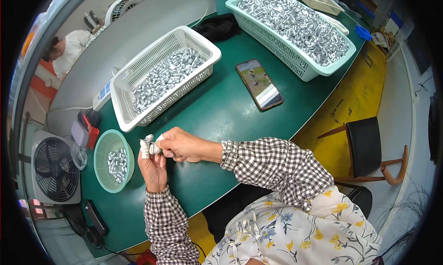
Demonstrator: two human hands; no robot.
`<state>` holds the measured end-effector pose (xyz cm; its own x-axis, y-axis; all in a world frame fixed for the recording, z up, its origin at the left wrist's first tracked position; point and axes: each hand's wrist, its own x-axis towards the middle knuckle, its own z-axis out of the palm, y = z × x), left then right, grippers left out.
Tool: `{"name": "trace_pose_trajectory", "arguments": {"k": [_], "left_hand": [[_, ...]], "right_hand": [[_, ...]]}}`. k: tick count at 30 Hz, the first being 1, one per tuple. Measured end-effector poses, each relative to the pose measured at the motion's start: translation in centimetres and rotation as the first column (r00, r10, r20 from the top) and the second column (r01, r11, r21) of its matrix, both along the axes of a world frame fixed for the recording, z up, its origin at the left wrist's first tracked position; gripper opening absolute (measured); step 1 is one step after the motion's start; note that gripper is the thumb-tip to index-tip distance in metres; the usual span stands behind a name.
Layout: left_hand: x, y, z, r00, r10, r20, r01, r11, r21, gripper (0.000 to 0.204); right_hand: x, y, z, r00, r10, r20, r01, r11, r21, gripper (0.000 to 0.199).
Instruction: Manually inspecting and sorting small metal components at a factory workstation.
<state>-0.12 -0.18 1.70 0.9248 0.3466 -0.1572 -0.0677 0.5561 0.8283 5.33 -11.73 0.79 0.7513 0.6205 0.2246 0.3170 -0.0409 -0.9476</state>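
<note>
My two hands meet over the near left part of the green table. White coverings, like finger cots, wrap several fingertips. My left hand (154, 172) is raised, its fingers bent and closed around something small that they hide. Against it, my right hand (187, 145) makes a pinch with thumb and finger. A thin dark line shows at the fingertips, too small to name. Beside my left hand stands a round pale green basket (102, 178) with small silvery metal parts (118, 165). Beyond my hands, a white rectangular basket (121, 115) holds many more such parts.
A long light green basket (295, 65) heaped with metal parts stands at the far right. A phone (259, 84) lies between the baskets. At left are a fan (56, 167) and a red box (92, 136). A chair (364, 145) stands right; another person (71, 50) sits beyond the partition.
</note>
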Motion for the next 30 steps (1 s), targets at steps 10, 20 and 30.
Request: {"name": "trace_pose_trajectory", "arguments": {"k": [10,20,30], "left_hand": [[0.2,-0.1,0.1,0.991,-0.122,-0.05,0.125,0.991,0.053,0.031],[0.1,0.4,0.0,0.994,-0.101,0.029,0.1,0.995,0.017,0.031],[0.1,1.0,-0.1,0.994,-0.088,0.069,0.086,0.996,0.04,0.029]], "right_hand": [[-1.0,-0.7,0.0,0.75,-0.141,0.646,0.258,0.962,-0.09,0.011],[-1.6,-0.3,-0.1,0.64,-0.123,0.758,0.338,0.931,-0.135,0.011],[-2.0,0.3,-0.3,0.541,-0.121,0.832,0.414,0.9,-0.138,0.014]]}}
